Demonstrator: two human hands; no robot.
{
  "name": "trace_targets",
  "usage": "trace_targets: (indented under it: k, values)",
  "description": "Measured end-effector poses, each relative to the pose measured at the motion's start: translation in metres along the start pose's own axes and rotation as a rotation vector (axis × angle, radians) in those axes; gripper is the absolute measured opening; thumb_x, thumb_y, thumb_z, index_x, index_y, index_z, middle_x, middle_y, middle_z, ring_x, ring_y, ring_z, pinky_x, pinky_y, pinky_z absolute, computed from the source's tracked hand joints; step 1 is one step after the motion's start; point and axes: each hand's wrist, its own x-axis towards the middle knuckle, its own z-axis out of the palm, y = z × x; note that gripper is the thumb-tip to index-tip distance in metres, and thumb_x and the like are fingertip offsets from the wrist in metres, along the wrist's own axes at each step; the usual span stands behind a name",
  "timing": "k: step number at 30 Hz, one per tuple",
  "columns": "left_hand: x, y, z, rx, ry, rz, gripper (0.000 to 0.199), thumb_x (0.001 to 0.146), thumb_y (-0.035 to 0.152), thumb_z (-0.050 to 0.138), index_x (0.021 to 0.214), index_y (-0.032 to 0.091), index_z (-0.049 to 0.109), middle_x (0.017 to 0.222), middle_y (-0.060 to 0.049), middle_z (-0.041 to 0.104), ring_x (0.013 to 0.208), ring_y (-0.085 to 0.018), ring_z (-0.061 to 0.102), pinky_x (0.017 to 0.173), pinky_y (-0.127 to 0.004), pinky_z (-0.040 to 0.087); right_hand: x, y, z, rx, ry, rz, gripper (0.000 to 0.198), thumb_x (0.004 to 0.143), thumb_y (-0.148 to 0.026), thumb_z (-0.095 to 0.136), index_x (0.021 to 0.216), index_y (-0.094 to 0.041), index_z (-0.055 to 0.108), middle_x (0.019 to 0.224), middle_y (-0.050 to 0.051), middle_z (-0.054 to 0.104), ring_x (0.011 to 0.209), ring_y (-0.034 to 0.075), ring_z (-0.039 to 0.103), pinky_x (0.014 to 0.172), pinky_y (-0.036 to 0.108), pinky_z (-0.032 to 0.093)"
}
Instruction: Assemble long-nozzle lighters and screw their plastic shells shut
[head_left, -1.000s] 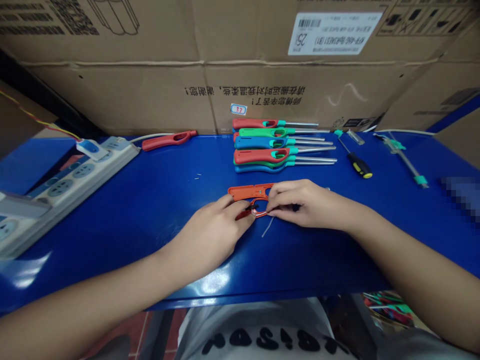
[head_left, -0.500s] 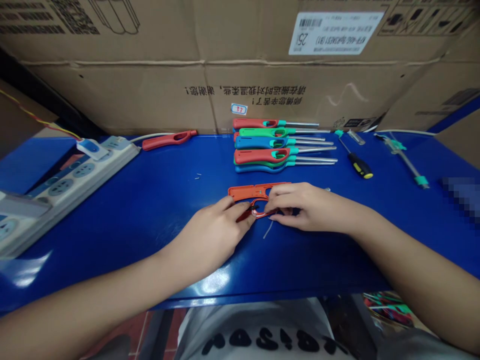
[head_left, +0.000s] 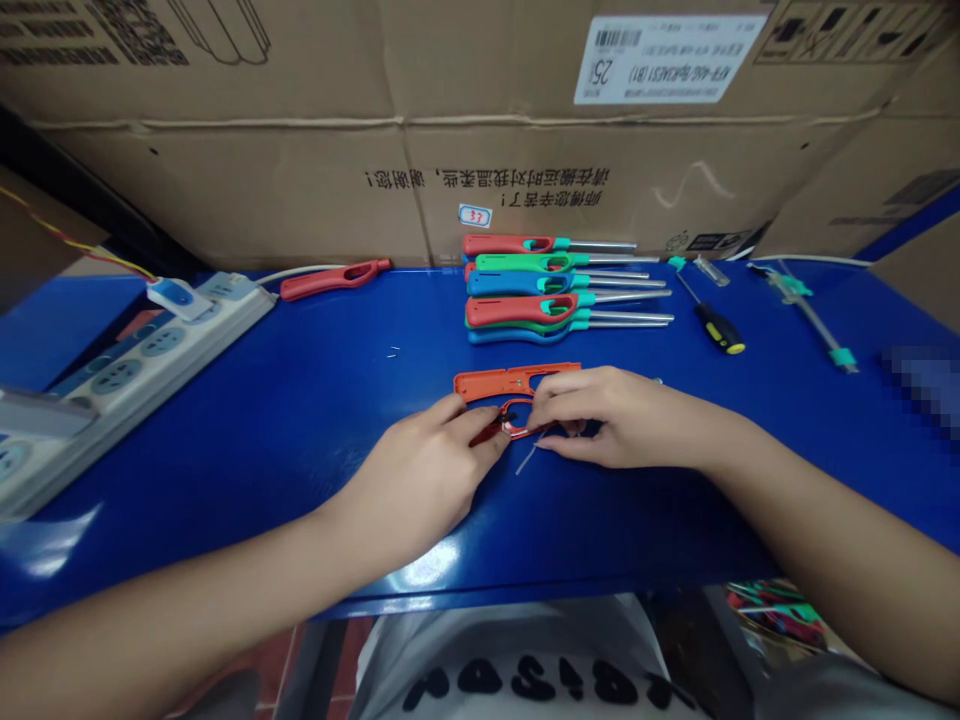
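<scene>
Casing half (head_left: 519, 434), the nearer red one, sits low over the blue table (head_left: 300, 420), between the two hands, and the left hand (head_left: 420, 470) has it pinched at its left end between thumb and fingers! Over at the right end, the right hand (head_left: 622, 415) is bent in tight, fingertips right at the piece, though whether they grip it cannot be told. A thin clear tube (head_left: 527, 459) pokes out just below that thumb. Just beyond lies an orange half (head_left: 487, 386), partly covered by the right hand, and behind it, stacked lighters (head_left: 514, 311)!
</scene>
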Motion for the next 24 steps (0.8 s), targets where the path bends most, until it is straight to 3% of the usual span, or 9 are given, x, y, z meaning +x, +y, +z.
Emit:
trace_targets:
  k: [5,10,17,24]
  values:
    - [0.0010,0.0000,0.0025,-0.068,0.073,-0.044,0.031,0.095,0.013,0.056,0.120,0.017,0.073,0.115,-0.007,0.074,0.099,-0.026,0.063,0.087,-0.041,0.060,-0.0004,-0.0031,-0.0012,-0.049,-0.032,0.063,0.019,0.091,-0.019,0.065,0.110,-0.018,0.071,0.103,0.005,0.070,0.089,0.017,0.065,0.076,0.027,0.050]
    - [0.0017,0.0003,0.0004,-0.055,0.058,-0.044,0.031,0.093,0.012,0.058,0.119,0.017,0.074,0.114,-0.008,0.073,0.097,-0.027,0.064,0.085,-0.042,0.060,-0.0008,-0.0031,0.0002,-0.061,-0.053,0.039,0.026,0.092,-0.019,0.064,0.118,-0.020,0.070,0.111,0.006,0.069,0.097,0.018,0.067,0.081,0.028,0.051]
    - [0.0007,0.0019,-0.0025,0.020,-0.004,-0.020,0.032,0.090,0.010,0.059,0.118,0.017,0.073,0.114,-0.009,0.073,0.095,-0.027,0.065,0.079,-0.041,0.061,-0.0007,-0.0048,-0.0010,-0.063,-0.042,0.024,0.023,0.093,-0.020,0.063,0.114,-0.020,0.072,0.104,0.005,0.070,0.091,0.017,0.067,0.080,0.028,0.051]
    - [0.0007,0.0080,-0.0008,0.137,-0.075,0.009,0.031,0.093,0.010,0.058,0.121,0.011,0.070,0.118,-0.014,0.074,0.094,-0.029,0.070,0.073,-0.041,0.063,-0.0001,-0.0035,-0.0018,-0.013,0.042,0.029,0.012,0.094,-0.019,0.060,0.099,-0.015,0.070,0.089,0.004,0.064,0.072,0.011,0.057,0.066,0.024,0.046]
